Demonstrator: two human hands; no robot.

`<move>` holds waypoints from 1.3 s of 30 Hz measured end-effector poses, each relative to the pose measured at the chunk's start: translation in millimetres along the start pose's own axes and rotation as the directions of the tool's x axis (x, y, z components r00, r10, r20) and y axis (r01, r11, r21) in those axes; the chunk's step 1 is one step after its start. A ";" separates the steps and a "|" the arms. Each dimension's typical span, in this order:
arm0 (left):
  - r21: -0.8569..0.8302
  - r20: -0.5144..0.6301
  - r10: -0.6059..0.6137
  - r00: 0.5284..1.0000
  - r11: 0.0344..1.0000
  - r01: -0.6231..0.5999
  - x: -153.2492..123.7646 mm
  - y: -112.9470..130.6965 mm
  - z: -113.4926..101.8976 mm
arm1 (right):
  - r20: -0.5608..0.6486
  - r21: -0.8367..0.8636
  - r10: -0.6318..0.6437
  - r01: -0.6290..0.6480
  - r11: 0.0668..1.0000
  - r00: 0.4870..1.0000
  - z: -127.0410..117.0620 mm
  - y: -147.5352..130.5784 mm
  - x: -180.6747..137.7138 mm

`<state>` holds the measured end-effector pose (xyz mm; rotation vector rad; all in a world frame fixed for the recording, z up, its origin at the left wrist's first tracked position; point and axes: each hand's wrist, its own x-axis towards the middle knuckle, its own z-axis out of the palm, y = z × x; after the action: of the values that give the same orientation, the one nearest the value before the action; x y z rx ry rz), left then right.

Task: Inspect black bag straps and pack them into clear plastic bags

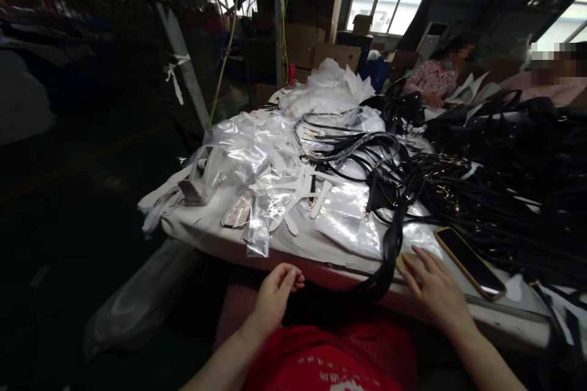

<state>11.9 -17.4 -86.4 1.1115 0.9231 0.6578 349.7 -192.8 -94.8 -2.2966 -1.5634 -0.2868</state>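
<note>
Black straps: bundled, draped over my bench's front edge | my left fingers: loosely curled before that edge; whether around anything, I cannot tell | my right fingers: spread, unclenched, over a yellow item just beside the straps; phone near them; clear bags left of the straps

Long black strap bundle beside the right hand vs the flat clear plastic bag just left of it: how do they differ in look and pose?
Colour: the strap bundle is black; the plastic bag is clear and shiny.
Shape: bundle long and narrow; bag broad and flat.
Pose: bundle droops over the near edge of the white cloth-covered table; bag lies on top.
</note>
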 end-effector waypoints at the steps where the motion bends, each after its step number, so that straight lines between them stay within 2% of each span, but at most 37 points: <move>1: 0.006 0.013 -0.001 1.000 1.000 0.001 1.4 -0.7 2.3 | -0.002 -0.059 -0.051 0.050 0.997 0.999 4.8 0.6 -7.3; 3: 0.015 0.041 0.000 0.999 1.000 0.000 3.8 -2.5 6.6 | -0.007 -0.156 -0.119 0.117 0.981 0.993 9.0 2.8 -12.2; 5: 0.018 0.065 0.003 0.998 1.000 -0.005 5.1 -4.8 9.7 | -0.044 -0.170 -0.125 0.116 0.979 0.991 5.6 1.8 -4.3; 8: 0.018 0.079 0.012 0.997 1.000 -0.013 3.9 -8.8 12.1 | -0.126 -0.035 -0.059 0.054 0.998 0.990 -3.1 -18.1 23.9; 10: 0.014 0.080 0.012 0.997 1.000 -0.013 0.9 -10.5 12.5 | -0.109 0.096 -0.020 0.030 0.995 0.994 -2.0 -44.8 46.9; 12: 0.009 0.079 0.009 0.997 1.000 -0.010 -3.3 -10.5 12.1 | -0.042 0.179 -0.056 0.062 0.982 0.998 8.1 -76.3 69.9; 15: 0.015 0.074 0.009 0.997 1.000 -0.011 -10.4 -7.9 9.4 | 0.011 0.195 -0.141 0.136 0.971 0.990 34.3 -117.2 102.4; 19: 0.021 0.060 0.005 0.998 1.000 -0.007 -17.8 -6.2 2.9 | 0.019 0.158 -0.151 0.146 0.977 0.988 67.8 -142.8 134.3; 24: 0.015 0.036 0.018 0.999 1.000 -0.018 -20.1 -11.4 -3.8 | 0.024 0.169 -0.113 0.108 0.980 0.993 80.2 -138.9 146.3; 33: 0.022 0.056 0.039 0.998 0.999 -0.040 -10.7 -15.4 -2.2 | -0.050 0.357 -0.007 0.024 0.934 0.999 55.3 -113.6 143.4; 36: 0.058 0.074 0.102 0.992 0.993 -0.107 -5.6 -9.1 -0.7 | -0.040 0.429 0.029 -0.009 0.903 0.999 40.1 -109.2 138.4; 39: 0.214 0.100 0.224 0.969 0.947 -0.241 -1.1 6.1 -0.4 | 0.017 0.504 0.046 -0.048 0.862 0.999 21.6 -109.4 128.4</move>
<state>11.0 -16.1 -80.3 1.4544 0.8227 0.7100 295.4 -37.9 -50.5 -1.9143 -1.3761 0.1345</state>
